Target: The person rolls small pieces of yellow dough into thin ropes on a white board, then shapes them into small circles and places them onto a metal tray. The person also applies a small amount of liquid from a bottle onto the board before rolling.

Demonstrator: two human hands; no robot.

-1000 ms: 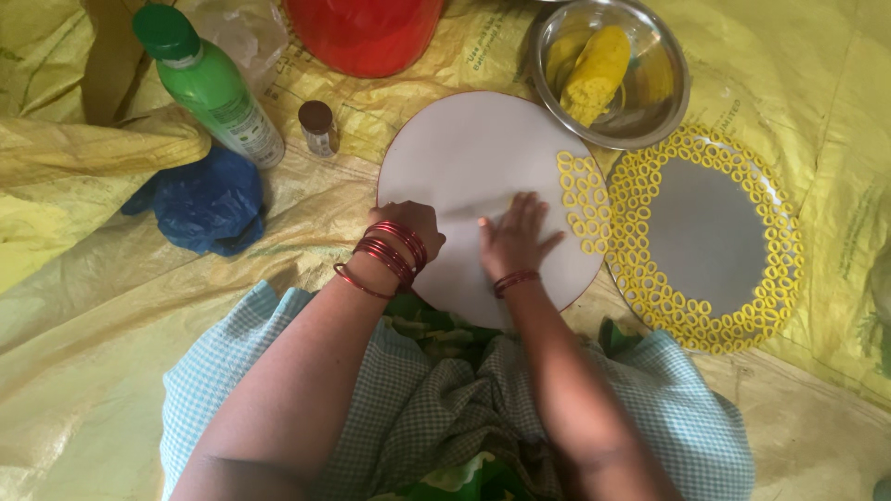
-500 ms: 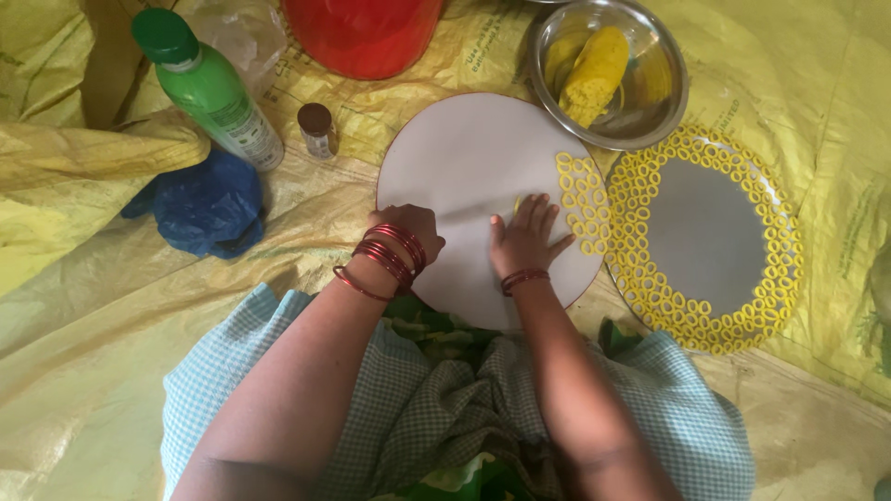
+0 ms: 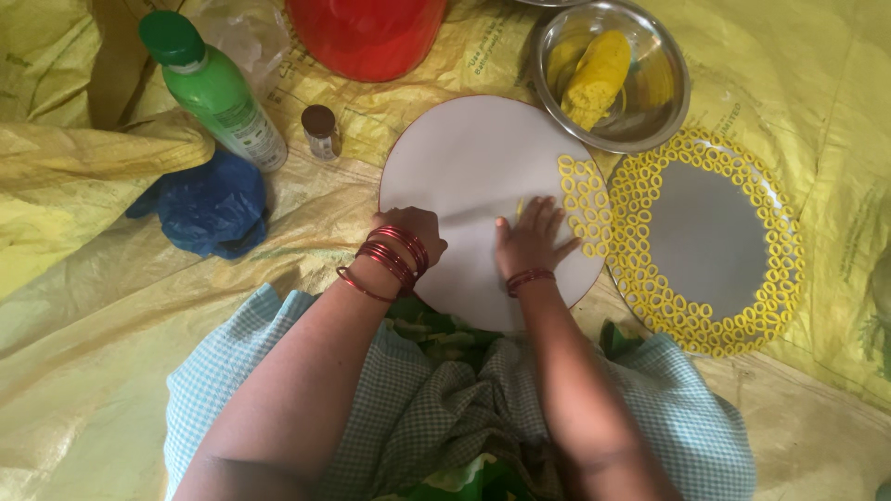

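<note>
Round white board (image 3: 464,167) lies on yellow sheet (image 3: 111,325), just beside steel plate (image 3: 705,232). Plate's rim is already ringed w/ small yellow dough rings (image 3: 640,278); a second patch of rings (image 3: 585,199) is laid at board's right edge, rest of board bare. More dough (image 3: 594,79) is left in steel bowl (image 3: 650,102). Right hand (image 3: 531,239) is pressed flat, fingers spread, on a yellow dough bit at board's centre. Left hand (image 3: 413,232) is curled at board's near-left edge; contents can't be told.

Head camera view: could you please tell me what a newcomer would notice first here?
Probably the small yellow rings, clustered on the right side of the round white board and lining the rim of the round tray beside it. Next, the right hand pressed flat on the board and the left hand, with red bangles, at its near edge.
</note>
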